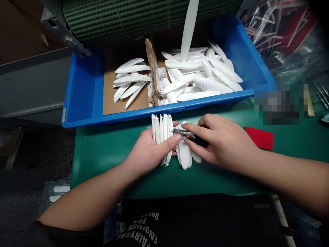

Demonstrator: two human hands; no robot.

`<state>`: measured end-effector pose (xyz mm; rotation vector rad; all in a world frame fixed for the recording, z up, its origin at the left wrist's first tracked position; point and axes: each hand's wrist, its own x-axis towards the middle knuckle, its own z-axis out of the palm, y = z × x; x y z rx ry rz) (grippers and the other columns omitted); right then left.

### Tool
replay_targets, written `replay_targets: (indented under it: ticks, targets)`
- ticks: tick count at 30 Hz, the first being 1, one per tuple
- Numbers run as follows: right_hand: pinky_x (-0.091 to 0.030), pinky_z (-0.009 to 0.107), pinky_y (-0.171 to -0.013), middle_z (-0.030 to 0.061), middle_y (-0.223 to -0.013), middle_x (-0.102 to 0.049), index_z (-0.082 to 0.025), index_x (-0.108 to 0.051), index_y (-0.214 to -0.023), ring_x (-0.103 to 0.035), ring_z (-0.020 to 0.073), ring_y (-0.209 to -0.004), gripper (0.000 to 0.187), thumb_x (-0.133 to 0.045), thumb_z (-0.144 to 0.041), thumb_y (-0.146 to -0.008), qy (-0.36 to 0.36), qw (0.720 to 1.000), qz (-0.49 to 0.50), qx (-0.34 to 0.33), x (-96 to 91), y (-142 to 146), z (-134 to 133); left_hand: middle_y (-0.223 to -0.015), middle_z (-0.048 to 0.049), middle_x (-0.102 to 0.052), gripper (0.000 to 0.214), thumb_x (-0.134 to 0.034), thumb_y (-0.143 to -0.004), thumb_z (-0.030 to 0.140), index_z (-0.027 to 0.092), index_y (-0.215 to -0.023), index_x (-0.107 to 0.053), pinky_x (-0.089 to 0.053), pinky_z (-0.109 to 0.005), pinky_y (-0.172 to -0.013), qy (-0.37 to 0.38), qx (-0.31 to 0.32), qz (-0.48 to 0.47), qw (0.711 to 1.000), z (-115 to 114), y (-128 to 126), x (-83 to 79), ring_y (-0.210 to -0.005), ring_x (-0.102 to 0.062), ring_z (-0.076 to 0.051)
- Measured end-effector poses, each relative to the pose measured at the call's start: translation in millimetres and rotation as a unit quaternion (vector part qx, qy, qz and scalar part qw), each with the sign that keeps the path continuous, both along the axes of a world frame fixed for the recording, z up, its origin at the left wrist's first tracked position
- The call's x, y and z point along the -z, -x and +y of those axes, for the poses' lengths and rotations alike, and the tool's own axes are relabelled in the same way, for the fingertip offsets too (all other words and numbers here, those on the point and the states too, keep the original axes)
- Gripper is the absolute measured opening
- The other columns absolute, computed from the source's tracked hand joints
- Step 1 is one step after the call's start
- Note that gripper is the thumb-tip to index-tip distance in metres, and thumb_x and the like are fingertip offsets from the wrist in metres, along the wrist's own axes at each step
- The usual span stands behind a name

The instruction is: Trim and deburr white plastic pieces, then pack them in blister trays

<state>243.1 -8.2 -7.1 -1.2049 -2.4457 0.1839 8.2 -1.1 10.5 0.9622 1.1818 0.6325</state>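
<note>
Held upright side by side in my left hand [151, 147] is a stack of several long white plastic pieces [161, 128], thin and rounded at the ends. My right hand [218, 139] is closed on a small pair of cutting pliers [196, 139] with dark handles and an orange mark. The metal jaws reach the right side of the stack; whether they grip anything is too small to tell. Under the pliers, more white pieces [184, 156] lie on the green table, between my two hands.
Beyond my hands, a blue bin [164, 111] holds many loose white pieces [205, 75], split by a cardboard divider [151, 65]. Above it hangs a green conveyor belt [144, 17]. A red pad [259, 138] lies right on the green table [102, 154], near clear plastic bags [290, 44].
</note>
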Motion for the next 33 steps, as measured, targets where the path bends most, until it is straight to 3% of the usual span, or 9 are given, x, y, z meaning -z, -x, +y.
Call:
replay_targets:
  ticks: [8,17,22,29,33]
  targets:
    - [-0.037,0.034,-0.067,0.0105,-0.094,-0.064,-0.019,-0.074,-0.136,-0.056,0.0233,-0.077,0.04,-0.06,-0.041,-0.105,0.024,0.999,-0.021,0.01,0.4,0.5,-1.5,-0.105,-0.0094,-0.082,0.064,-0.089,-0.086,0.045,0.021,-0.142,-0.07,-0.067,-0.032,-0.07,-0.007,0.015,0.034,0.999,-1.4,-1.4,-1.7,-0.087,-0.078,-0.026]
    - [-0.039,0.034,-0.066,0.0082,-0.089,-0.062,-0.018,-0.074,-0.135,-0.055,0.0223,-0.071,0.039,-0.056,-0.04,-0.109,0.012,0.999,-0.032,-0.007,-0.6,-2.2,-3.5,-0.088,-0.005,-0.078,0.061,-0.087,-0.087,0.046,0.023,-0.141,-0.072,-0.064,-0.027,-0.063,-0.008,0.026,0.034,0.999,-2.1,-0.1,-4.6,-0.071,-0.073,-0.019]
    - [-0.038,0.031,-0.062,0.0052,-0.085,-0.061,-0.02,-0.075,-0.133,-0.057,0.0195,-0.068,0.036,-0.057,-0.038,-0.108,0.016,1.0,-0.006,-0.018,1.2,-2.0,-0.9,-0.084,-0.0045,-0.076,0.066,-0.092,-0.081,0.043,0.02,-0.14,-0.073,-0.062,-0.024,-0.059,0.008,0.018,0.021,1.0,0.4,1.3,-7.1,-0.067,-0.069,-0.017]
    - [-0.043,0.03,-0.063,0.0046,-0.086,-0.064,-0.019,-0.075,-0.132,-0.063,0.0177,-0.071,0.034,-0.061,-0.036,-0.107,0.042,0.997,0.066,-0.008,0.4,-5.2,1.6,-0.097,-0.0075,-0.079,0.064,-0.089,-0.085,0.049,0.022,-0.141,-0.071,-0.066,-0.029,-0.066,0.015,0.008,-0.004,1.0,0.0,2.8,-4.0,-0.077,-0.074,-0.021]
    - [-0.043,0.03,-0.063,0.0055,-0.088,-0.065,-0.021,-0.075,-0.133,-0.062,0.0179,-0.072,0.034,-0.062,-0.036,-0.106,0.042,0.998,0.055,-0.002,-2.6,-6.1,-0.6,-0.092,-0.0066,-0.078,0.065,-0.088,-0.086,0.049,0.022,-0.142,-0.07,-0.066,-0.03,-0.067,0.006,0.01,0.005,1.0,-0.7,3.4,-1.6,-0.077,-0.074,-0.021]
